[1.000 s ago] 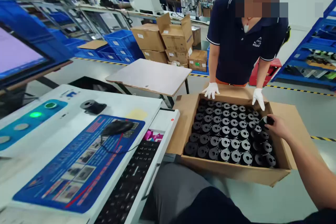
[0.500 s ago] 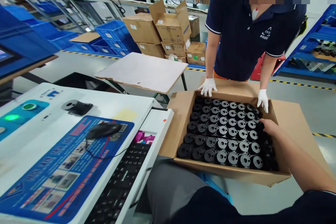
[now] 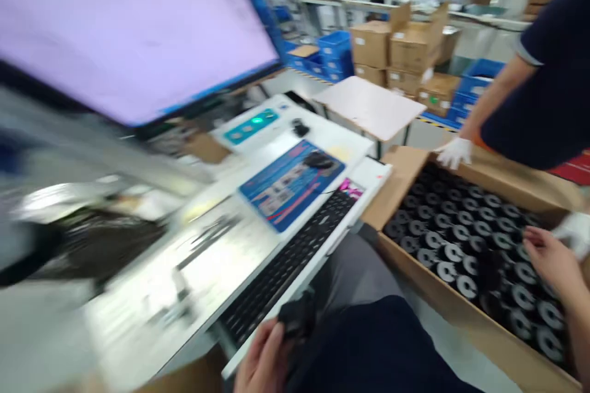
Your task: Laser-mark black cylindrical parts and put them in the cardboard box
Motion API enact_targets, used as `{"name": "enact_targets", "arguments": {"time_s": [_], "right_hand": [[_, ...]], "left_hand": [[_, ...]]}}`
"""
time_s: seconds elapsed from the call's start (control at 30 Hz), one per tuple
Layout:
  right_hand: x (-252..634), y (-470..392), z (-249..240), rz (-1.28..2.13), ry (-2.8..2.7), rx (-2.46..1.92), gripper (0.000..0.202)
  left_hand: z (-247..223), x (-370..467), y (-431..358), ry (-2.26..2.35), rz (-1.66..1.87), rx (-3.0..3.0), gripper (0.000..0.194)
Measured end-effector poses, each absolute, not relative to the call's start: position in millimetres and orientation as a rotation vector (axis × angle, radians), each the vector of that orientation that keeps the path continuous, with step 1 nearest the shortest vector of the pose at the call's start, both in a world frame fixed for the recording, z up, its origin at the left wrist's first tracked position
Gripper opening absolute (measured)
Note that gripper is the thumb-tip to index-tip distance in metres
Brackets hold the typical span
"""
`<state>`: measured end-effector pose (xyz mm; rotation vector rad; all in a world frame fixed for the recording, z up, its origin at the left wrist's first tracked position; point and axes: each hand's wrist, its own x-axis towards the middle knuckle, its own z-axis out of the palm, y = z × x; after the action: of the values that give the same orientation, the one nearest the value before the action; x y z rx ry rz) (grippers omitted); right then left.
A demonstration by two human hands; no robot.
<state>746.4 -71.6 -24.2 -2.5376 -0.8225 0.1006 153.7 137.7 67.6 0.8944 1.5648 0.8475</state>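
Observation:
At the bottom of the view, my left hand (image 3: 263,361) grips a black part (image 3: 297,318) beside the keyboard drawer, its shape blurred by motion. My right hand (image 3: 553,258) hovers over the right side of a cardboard box (image 3: 428,258), fingers loosely extended and nothing visible between them. Rows of black cylindrical parts (image 3: 461,232) with grey ring-shaped ends fill the box. A co-worker's white-gloved hand (image 3: 455,152) rests on the far edge of the box; another gloved hand (image 3: 575,233) shows partly behind my right hand.
A white workbench (image 3: 258,252) carries a blue mat (image 3: 271,190), a mouse (image 3: 319,159), a small black part (image 3: 300,128) and blurred tools. A keyboard (image 3: 295,252) sits in its drawer below a large monitor (image 3: 138,31). A white-topped table (image 3: 369,104) stands beyond.
My view has swung left, bringing in the monitor and my left hand with the black part. My right hand has risen from among the boxed parts.

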Motion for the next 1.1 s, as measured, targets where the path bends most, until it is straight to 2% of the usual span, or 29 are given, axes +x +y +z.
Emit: {"name": "enact_targets", "arguments": {"time_s": [0.1,0.2,0.3,0.4,0.47,0.53,0.7,0.87,1.03,1.1], "right_hand": [[667.2,-5.8,-30.8,0.341,-1.096,-2.333,0.047],[560.7,59.4,-46.1,0.799,-1.512,-1.987,0.049],[468.6,107.9,-66.0,1.035,-1.81,-1.777,0.052],[419.1,138.7,-80.5,0.878,-2.159,-1.97,0.05],[405.7,151.6,-84.7,0.782,-2.333,-2.164,0.041],[400.5,161.1,-86.8,0.828,-2.398,-2.254,0.03],[402.8,169.1,-91.3,0.99,-2.416,-2.079,0.022],[416.4,140.1,-81.5,1.456,-1.994,-1.785,0.023],[400.4,123.6,-42.2,1.431,-1.952,-1.862,0.033],[379.7,126.4,-16.5,1.417,-1.931,-1.75,0.034]], "left_hand": [[69.1,142.4,131.0,1.328,0.941,0.774,0.055],[79.8,123.9,122.7,1.308,1.062,1.144,0.04],[94.8,100.7,110.7,1.39,1.139,1.657,0.044],[109.4,78.7,100.5,1.384,1.23,1.978,0.058],[117.7,66.5,95.6,1.321,1.317,2.055,0.074],[123.9,55.8,91.8,1.308,1.359,2.129,0.082],[124.0,32.6,88.0,1.462,1.252,2.244,0.071],[106.5,17.7,89.5,1.332,1.341,2.083,0.082],[92.1,16.7,87.2,1.272,1.101,1.656,0.071],[90.0,19.9,87.0,1.201,1.017,1.537,0.07]]}}
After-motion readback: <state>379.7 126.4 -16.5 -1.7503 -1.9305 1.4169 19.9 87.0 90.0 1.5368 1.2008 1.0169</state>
